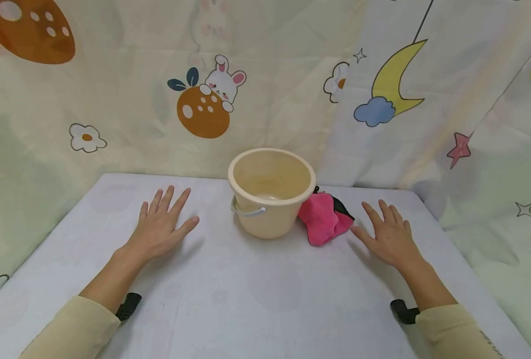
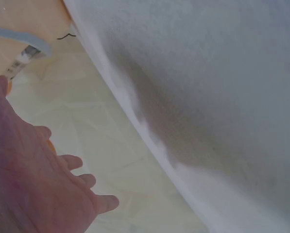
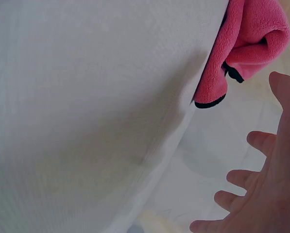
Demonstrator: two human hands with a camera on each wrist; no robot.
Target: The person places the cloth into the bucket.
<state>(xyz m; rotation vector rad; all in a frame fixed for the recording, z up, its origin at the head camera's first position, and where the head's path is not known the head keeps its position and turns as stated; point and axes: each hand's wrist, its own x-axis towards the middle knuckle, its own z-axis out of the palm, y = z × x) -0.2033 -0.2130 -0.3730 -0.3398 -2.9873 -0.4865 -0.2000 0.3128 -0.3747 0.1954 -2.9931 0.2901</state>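
A cream plastic bucket (image 1: 270,219) stands upright toward the back of the white table, its pale handle (image 1: 249,213) hanging down at the front left. Bunched against the bucket's right side lies a pink cloth (image 1: 320,217) with black edging; its fleecy pile shows in the right wrist view (image 3: 261,39). My left hand (image 1: 157,233), palm down with fingers spread, is to the left of the bucket and holds nothing. On the other side my right hand (image 1: 392,239) is also spread and bare, its thumb close to the cloth's right edge.
The white-covered table (image 1: 256,299) ends just behind the bucket. A patterned curtain (image 1: 283,109) with cartoon prints hangs behind it and along the right side. Black wrist straps (image 1: 129,306) show at both sleeves.
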